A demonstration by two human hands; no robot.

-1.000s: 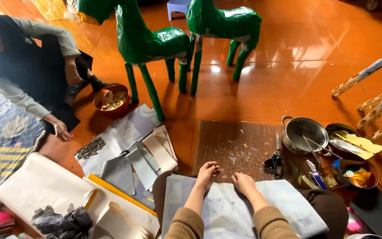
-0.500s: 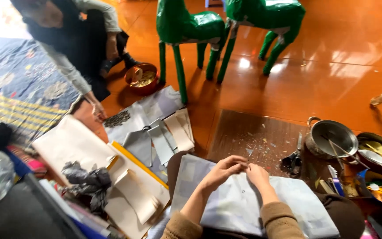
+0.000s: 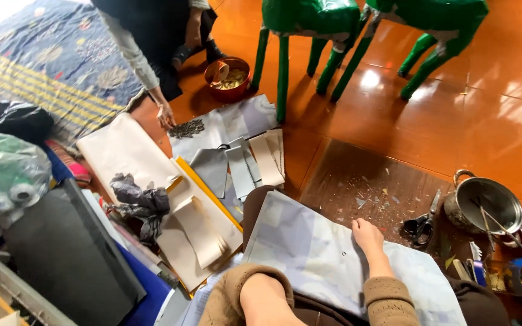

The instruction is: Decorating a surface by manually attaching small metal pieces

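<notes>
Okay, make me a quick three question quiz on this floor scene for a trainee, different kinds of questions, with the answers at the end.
1. True or false: the right hand rests on the pale sheet spread over the person's lap.
2. Which thing lies on the brown board just to the right of that hand? A: scissors, B: a hammer, C: a stapler.
3. Fill in: the other person's hand reaches down beside a small dark ____ cut-out on the grey sheets.

Key
1. True. Only the left forearm shows; the left hand is out of frame.
2. A.
3. Lacy, or patterned.
</notes>
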